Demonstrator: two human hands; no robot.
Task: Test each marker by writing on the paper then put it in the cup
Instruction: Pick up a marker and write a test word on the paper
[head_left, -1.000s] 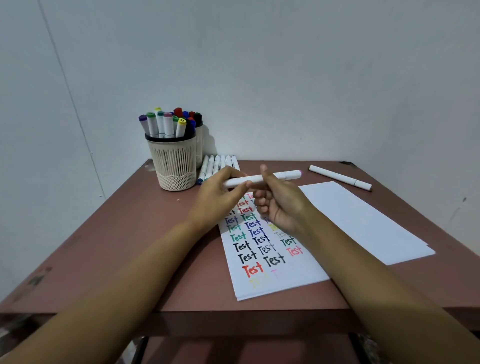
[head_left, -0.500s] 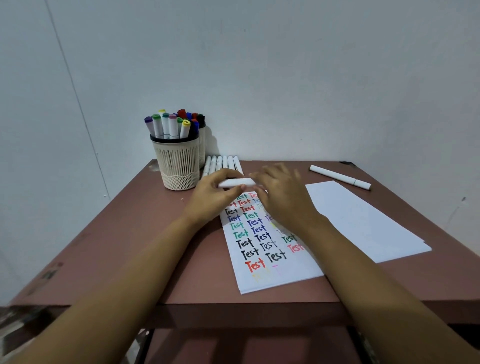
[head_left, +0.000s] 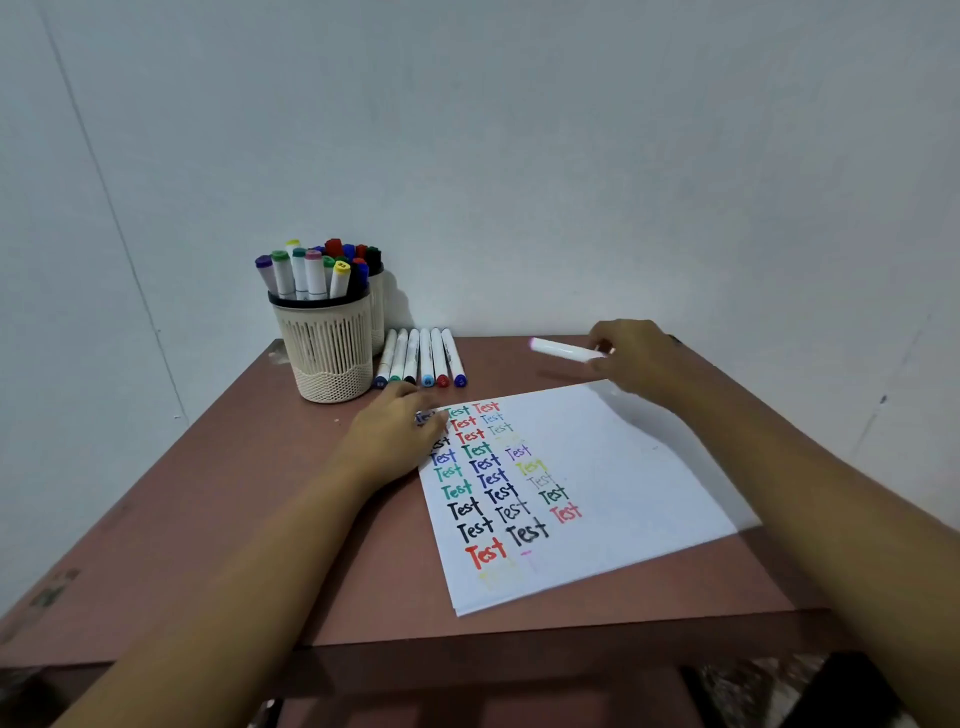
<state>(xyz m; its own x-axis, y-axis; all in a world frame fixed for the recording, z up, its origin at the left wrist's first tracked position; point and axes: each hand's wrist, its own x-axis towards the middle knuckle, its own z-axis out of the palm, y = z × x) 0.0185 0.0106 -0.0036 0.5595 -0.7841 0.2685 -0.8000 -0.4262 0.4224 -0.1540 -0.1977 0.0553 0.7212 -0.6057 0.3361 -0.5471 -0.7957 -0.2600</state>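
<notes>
Head view: the right hand (head_left: 639, 358) pinches a white marker (head_left: 561, 351) by 1 end, thumb and fingers curled round the barrel. The marker lies roughly level in the air, and its free end, tinted pink, points toward the left. It sits above the far right part of the desk (head_left: 234, 493), just beyond the far edge of the paper (head_left: 623, 478), and is blurred, so the tip cannot be made out.

The left hand (head_left: 395, 436) rests knuckles up on the far left corner of the paper, its fingers bent and blurred; I cannot tell whether they hold anything.

The paper lies askew across the middle and right of the desk, reaching close to the near edge. Its left half carries 3 columns of the word "Test" in red, green, blue, black, purple and yellow.

The cup (head_left: 327, 353), a cream slotted holder, stands at the far left corner, packed with upright markers (head_left: 311, 270) with coloured caps. A second holder (head_left: 377, 312) stands touching or just behind it. Just beside the cup, along the far edge, 6 white markers (head_left: 423, 358) lie side by side, coloured ends toward the paper.
</notes>
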